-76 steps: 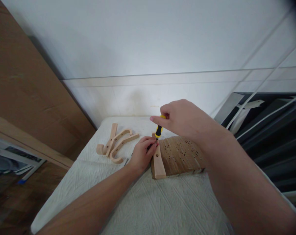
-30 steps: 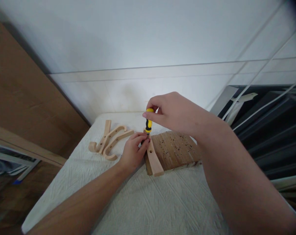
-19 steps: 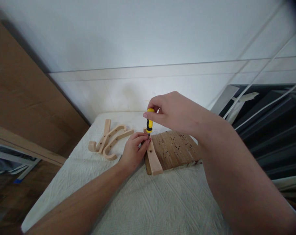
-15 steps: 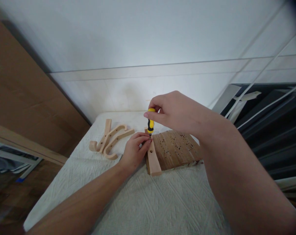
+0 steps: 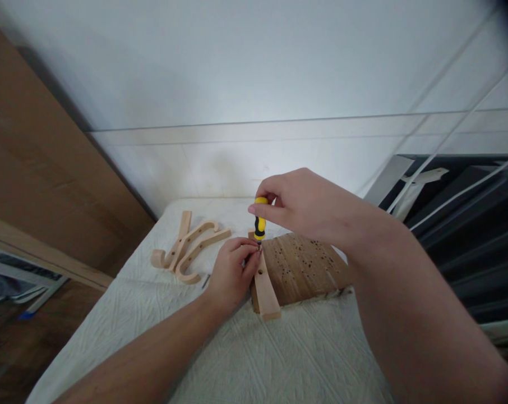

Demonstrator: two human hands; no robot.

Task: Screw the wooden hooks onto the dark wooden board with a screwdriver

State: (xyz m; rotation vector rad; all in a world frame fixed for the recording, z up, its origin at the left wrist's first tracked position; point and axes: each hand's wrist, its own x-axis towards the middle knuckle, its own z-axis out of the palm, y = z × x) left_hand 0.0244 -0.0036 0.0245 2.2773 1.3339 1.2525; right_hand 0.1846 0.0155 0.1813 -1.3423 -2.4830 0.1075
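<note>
My right hand (image 5: 298,199) grips a short yellow and black screwdriver (image 5: 260,219) by the top of its handle, holding it nearly upright. Its tip points down at a pale wooden piece (image 5: 267,289) with a dark hole. That piece lies across the left end of a brown wooden board (image 5: 302,266) peppered with small holes. At the screwdriver's tip, the thumb and fingers of my left hand (image 5: 232,269) pinch a small metal screw (image 5: 259,248), mostly hidden by the fingertips.
Several curved wooden hooks (image 5: 190,247) with holes lie in a heap on the left of the cloth-covered surface (image 5: 317,353). A white wall (image 5: 220,163) rises behind it. Cardboard (image 5: 47,151) stands at the left; dark panels (image 5: 481,224) lean at the right.
The whole scene sits slightly lower in view as the head tilts. Both hands keep the same hold, with the screwdriver still upright over the wooden piece.
</note>
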